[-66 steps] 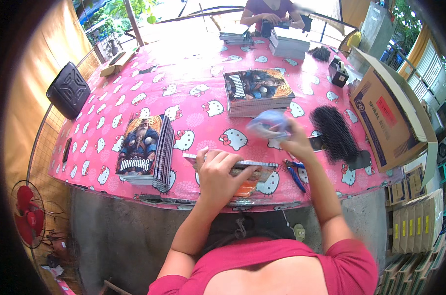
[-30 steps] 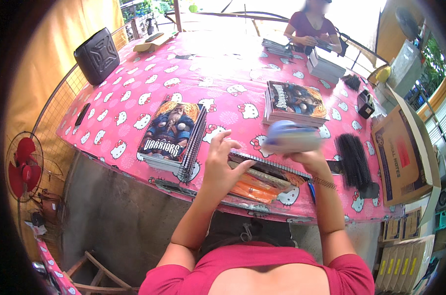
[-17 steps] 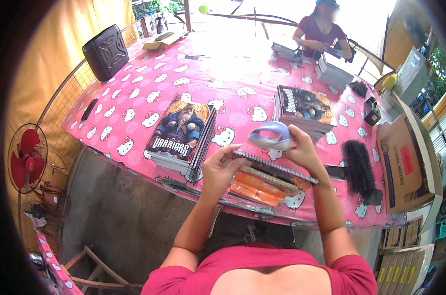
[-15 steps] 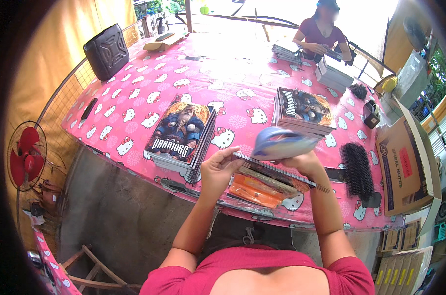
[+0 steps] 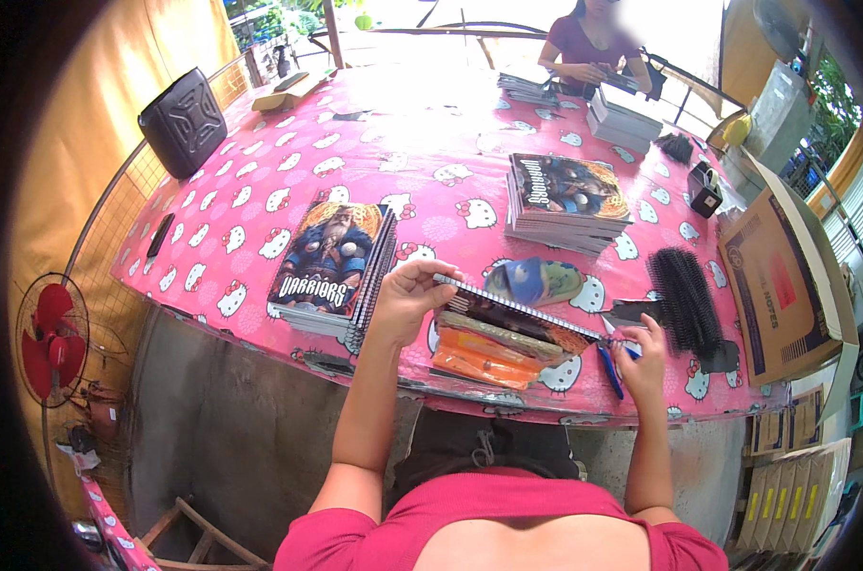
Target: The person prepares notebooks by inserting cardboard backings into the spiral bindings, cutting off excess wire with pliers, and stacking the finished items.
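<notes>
Head view: the left hand (image 5: 405,297) had its grip closed on the near-left end of a spiral-bound notebook (image 5: 507,319), holding it tilted on edge above the pink tabletop (image 5: 431,143). The right hand (image 5: 644,354), at the notebook's far end, was clenched on blue-handled pliers (image 5: 610,360); the tips could not be made out. A loose stack of black binding coils (image 5: 684,300) lay just beyond that grip. One bound stack (image 5: 331,262) sat left of the left grip, another stack (image 5: 566,198) beyond the notebook. By appearance, this notebook's coil was threaded and only its end remained.
</notes>
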Available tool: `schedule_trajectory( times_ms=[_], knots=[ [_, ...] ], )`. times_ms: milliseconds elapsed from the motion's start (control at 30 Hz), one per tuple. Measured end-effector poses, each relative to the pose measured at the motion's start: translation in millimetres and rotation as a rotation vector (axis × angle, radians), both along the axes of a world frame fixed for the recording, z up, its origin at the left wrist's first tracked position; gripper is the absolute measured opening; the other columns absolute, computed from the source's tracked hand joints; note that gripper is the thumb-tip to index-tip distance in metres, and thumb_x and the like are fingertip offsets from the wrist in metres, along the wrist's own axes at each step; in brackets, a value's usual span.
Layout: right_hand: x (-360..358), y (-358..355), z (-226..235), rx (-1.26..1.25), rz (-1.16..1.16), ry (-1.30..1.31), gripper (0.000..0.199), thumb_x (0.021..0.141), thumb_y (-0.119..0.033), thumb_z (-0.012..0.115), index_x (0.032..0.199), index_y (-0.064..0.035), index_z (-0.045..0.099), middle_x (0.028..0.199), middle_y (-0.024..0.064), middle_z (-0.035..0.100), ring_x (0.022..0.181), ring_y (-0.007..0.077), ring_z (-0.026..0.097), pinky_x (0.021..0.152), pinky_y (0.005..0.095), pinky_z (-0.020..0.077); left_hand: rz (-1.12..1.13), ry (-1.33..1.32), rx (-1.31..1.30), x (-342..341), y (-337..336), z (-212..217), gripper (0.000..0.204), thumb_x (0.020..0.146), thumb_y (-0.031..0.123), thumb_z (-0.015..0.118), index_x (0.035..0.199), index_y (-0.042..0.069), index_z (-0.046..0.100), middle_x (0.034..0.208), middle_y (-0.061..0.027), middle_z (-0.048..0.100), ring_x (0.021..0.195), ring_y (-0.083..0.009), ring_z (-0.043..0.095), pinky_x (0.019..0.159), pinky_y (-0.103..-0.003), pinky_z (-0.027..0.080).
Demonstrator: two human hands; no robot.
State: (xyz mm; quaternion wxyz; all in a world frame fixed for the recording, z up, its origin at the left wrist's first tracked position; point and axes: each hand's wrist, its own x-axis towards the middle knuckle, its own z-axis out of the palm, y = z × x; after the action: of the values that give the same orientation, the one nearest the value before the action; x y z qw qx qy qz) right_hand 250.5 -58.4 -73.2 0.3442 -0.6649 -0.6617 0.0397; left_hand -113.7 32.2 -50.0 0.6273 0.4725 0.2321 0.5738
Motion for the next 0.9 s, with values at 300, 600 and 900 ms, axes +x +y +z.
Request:
schedule_trajectory(
  times_ms=[300,600,900],
  knots=[
    [-178.1,34.5,123.5,0.227,0.344,-0.354,0.081,0.083,-0.057,0.056,0.136,0.0023,0.04,0.147,0.0211,0.03,0.138,0.0338,0.025,0.109,0.06,0.0116,0.102,-0.194,-0.025,19.4,-18.6,-30.1,0.033,0.079,-0.013,0.064,0.111,-0.003,0.06,0.1,-0.0116,0.064,0.09,-0.015,0.063,0.074,-0.024,0.054],
    [-195.7,11.6,87.4,0.129,0.45,-0.558,0.088,0.078,-0.06,0.057,0.134,0.0062,0.04,0.14,0.0258,0.04,0.134,0.0345,0.037,0.109,0.0543,0.024,0.102,-0.241,-0.042,16.8,-18.9,-25.4,0.034,0.08,-0.015,0.062,0.112,-0.004,0.061,0.104,-0.0123,0.065,0.096,-0.0173,0.063,0.082,-0.028,0.055],
    [-198.6,73.4,128.1,-0.414,0.667,-0.514,0.055,0.074,-0.049,0.07,0.089,0.0026,0.064,0.08,0.0217,0.065,0.08,0.0367,0.065,0.071,0.0453,0.0501,0.153,-0.121,-0.036,9.3,-26.1,-17.8,0.03,0.08,-0.013,0.063,0.109,-0.004,0.064,0.096,-0.0102,0.067,0.088,-0.0142,0.064,0.075,-0.026,0.055]
  ],
)
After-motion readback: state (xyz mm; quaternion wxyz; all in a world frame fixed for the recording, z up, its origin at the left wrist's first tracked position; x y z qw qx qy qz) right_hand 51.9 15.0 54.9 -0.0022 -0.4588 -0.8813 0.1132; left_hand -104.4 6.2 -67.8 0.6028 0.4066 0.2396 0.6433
